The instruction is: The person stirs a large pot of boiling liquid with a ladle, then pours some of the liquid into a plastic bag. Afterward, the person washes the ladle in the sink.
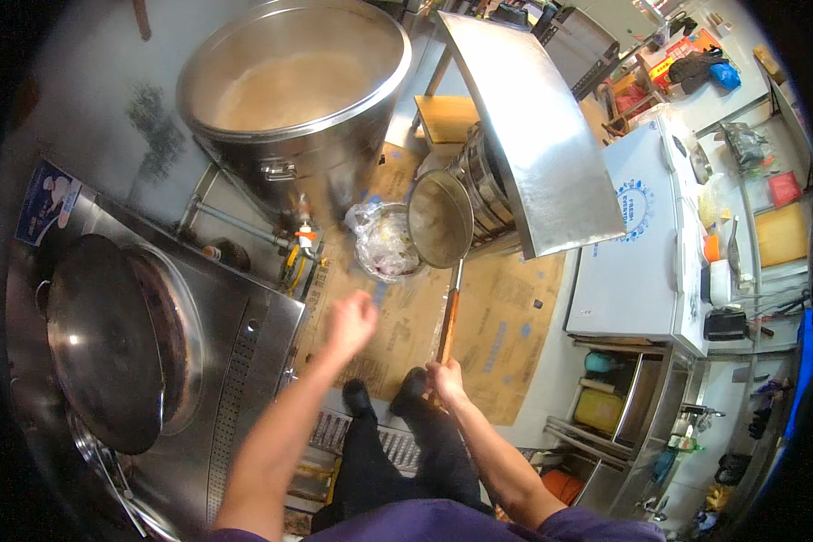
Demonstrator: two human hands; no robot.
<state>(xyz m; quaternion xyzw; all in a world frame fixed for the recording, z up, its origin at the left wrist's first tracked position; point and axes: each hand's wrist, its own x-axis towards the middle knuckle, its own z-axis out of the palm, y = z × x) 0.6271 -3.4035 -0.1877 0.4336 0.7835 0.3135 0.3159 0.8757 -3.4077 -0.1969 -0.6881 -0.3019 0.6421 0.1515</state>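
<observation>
My right hand (pixel 445 379) grips the wooden handle of a long-handled round strainer (pixel 440 220), whose deep bowl points away from me. The bowl hangs over the floor and overlaps the edge of a basin (pixel 385 242) lined with clear plastic, which holds some scraps. My left hand (pixel 351 320) is raised in front of the basin, blurred, with its fingers seemingly curled; I see nothing in it. Beyond it stands a large steel stockpot (pixel 281 135) with pale brown, steaming contents and a tap (pixel 305 236) with an orange handle low on its side.
Left is a steel stove counter (pixel 244 379) with a dark wok (pixel 105 345) tilted on it. A steel table top (pixel 528 122) juts in at upper right, near a white chest freezer (pixel 623 237). Flattened cardboard (pixel 406 332) covers the floor. Shelves with kitchenware line the right.
</observation>
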